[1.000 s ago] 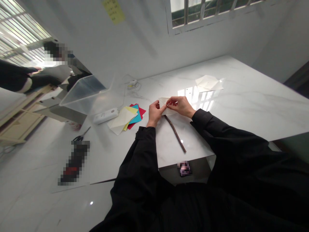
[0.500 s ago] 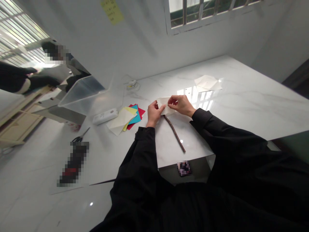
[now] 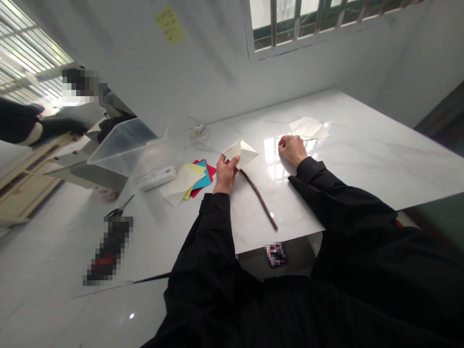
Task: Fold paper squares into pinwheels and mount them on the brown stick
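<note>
My left hand pinches a folded cream paper piece and holds it just above the white marble table. A thin brown stick lies on the table right below and beside that hand. My right hand rests on the table to the right, fingers curled into a loose fist, with nothing visible in it. It sits just short of another cream paper lying flat farther back.
A fan of cream, yellow, blue and red papers lies left of my left hand, next to a white device. A clear plastic bin stands at the back left, scissors near the left edge. Another person sits far left.
My right hand let go of the folded paper and moved right toward the flat sheet. My left hand alone keeps the paper, now opened wider and lifted slightly.
</note>
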`<state>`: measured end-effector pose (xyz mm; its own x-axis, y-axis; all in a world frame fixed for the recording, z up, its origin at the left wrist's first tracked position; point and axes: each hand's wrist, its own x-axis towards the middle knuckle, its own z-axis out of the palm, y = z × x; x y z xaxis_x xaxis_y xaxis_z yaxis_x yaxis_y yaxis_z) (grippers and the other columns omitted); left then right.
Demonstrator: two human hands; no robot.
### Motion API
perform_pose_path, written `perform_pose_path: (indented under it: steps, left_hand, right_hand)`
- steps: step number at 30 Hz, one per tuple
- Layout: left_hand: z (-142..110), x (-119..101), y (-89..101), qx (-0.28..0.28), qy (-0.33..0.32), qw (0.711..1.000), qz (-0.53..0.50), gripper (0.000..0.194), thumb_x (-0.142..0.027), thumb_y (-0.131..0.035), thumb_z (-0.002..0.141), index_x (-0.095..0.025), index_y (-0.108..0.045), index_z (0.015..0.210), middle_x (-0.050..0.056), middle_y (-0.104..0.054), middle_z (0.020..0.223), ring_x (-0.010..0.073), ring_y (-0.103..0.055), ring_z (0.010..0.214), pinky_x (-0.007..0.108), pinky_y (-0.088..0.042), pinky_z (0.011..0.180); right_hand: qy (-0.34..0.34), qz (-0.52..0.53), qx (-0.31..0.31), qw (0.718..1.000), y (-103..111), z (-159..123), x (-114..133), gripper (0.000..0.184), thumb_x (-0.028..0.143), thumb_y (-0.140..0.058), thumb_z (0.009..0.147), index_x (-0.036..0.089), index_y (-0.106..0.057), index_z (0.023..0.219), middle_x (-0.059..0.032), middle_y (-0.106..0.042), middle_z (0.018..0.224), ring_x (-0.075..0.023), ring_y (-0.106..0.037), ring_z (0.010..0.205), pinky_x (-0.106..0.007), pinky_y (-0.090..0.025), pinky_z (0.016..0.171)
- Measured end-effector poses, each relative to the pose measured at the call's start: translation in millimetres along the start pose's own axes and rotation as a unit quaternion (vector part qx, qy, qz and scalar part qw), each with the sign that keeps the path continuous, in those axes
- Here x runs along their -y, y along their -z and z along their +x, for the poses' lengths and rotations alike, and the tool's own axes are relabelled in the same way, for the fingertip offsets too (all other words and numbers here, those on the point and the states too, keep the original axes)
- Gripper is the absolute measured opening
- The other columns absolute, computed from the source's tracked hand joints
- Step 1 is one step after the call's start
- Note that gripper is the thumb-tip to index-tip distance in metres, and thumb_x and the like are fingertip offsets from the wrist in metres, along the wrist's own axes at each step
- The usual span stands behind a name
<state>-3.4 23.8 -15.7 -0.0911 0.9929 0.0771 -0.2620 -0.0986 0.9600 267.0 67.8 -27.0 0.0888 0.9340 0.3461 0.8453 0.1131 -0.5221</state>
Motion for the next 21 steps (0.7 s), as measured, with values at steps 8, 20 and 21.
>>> perform_pose_path:
  steps: [8, 20, 21]
  left_hand:
    - [4.3, 5.5, 6.2, 0.014, -0.023, 0.999, 0.027, 0.085, -0.038, -0.098, 0.064, -0.021, -0.061, 0.138, 0.009, -0.079, 0.110, 0.0221, -0.077, 0.096, 0.029, -0.062, 0.083]
    - [0.6, 4.8, 0.0, 0.022, -0.044, 0.993, 0.109, 0.092, -0.058, -0.098, 0.064, -0.019, -0.061, 0.138, 0.009, -0.078, 0.099, 0.0231, -0.076, 0.084, 0.029, -0.061, 0.073]
    - [-0.4, 4.2, -1.4, 0.023, -0.050, 0.993, 0.107, 0.091, -0.057, -0.098, 0.063, -0.018, -0.061, 0.137, 0.010, -0.078, 0.103, 0.0234, -0.076, 0.087, 0.029, -0.061, 0.075]
  right_hand:
    - [0.025, 0.090, -0.037, 0.995, 5.1, -2.0, 11.4, 0.018, 0.023, -0.065, 0.091, 0.017, -0.082, 0.091, -0.0115, -0.080, 0.093, -0.0273, -0.072, 0.088, -0.044, -0.056, 0.093]
    - [0.152, 0.309, 0.090, 0.934, -2.4, -38.6, 65.3, 0.047, 0.039, -0.080, 0.084, 0.020, -0.069, 0.126, -0.0056, -0.077, 0.095, -0.0191, -0.070, 0.074, -0.034, -0.058, 0.073]
    - [0.145, 0.303, 0.088, 0.938, -2.3, -39.6, 66.3, 0.037, 0.038, -0.077, 0.086, 0.020, -0.072, 0.117, -0.0041, -0.076, 0.089, -0.0185, -0.069, 0.072, -0.033, -0.057, 0.073]
